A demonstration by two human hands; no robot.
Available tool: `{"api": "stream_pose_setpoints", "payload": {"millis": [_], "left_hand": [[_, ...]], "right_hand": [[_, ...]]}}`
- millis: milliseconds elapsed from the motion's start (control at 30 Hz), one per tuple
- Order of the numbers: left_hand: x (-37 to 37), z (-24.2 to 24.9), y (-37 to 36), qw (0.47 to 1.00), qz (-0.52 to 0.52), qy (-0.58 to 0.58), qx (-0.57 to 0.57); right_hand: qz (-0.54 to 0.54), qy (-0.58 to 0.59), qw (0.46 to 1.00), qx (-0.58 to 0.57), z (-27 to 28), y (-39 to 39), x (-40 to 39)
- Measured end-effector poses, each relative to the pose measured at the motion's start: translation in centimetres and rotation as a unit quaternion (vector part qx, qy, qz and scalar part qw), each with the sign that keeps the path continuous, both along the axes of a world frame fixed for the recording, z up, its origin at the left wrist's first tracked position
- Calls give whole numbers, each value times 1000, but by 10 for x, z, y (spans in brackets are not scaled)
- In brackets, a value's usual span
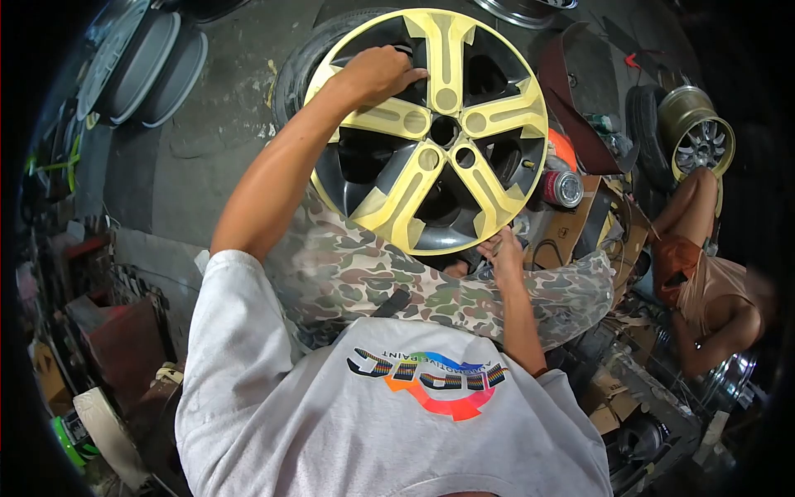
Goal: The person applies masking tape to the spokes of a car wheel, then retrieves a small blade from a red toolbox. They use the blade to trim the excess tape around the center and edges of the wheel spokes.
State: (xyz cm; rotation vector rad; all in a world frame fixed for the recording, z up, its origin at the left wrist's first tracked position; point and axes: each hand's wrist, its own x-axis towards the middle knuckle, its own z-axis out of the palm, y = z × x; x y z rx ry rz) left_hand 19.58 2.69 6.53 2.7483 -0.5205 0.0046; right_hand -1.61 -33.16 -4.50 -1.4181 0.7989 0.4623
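A black car wheel [393,195] rests in front of me, its spokes and rim edge covered in yellow masking tape [445,50]. My left hand [377,77] is over the upper left of the wheel, between two spokes. Its fingers are curled and the thumb points right; what they hold, if anything, is hidden. At the lower right edge, my right hand [503,251] has its fingers closed on the rim. Part of that hand's grip is behind the wheel. Camouflage trousers [364,265] cover my legs just below the wheel.
A tyre [290,79] lies under the wheel's left side. To the right are a can [563,190], cardboard [571,224] and a gold wheel [697,124]. Another person [704,290] sits at the far right. Several silver rims [149,70] stand at upper left.
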Motion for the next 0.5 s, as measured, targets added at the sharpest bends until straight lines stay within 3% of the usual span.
{"api": "stream_pose_setpoints", "payload": {"millis": [100, 267, 400, 500], "left_hand": [[0, -7, -11, 995, 17, 91, 49], [-7, -18, -11, 1000, -3, 22, -17], [-20, -16, -6, 997, 6, 72, -33], [-48, -20, -4, 991, 5, 127, -35]], "right_hand": [[-26, 4, 1000, 1, 5, 11, -1], [-30, -41, 998, -26, -14, 6, -3], [-64, -77, 993, -67, -20, -3, 6], [-1, -115, 983, -141, -31, -39, 29]]}}
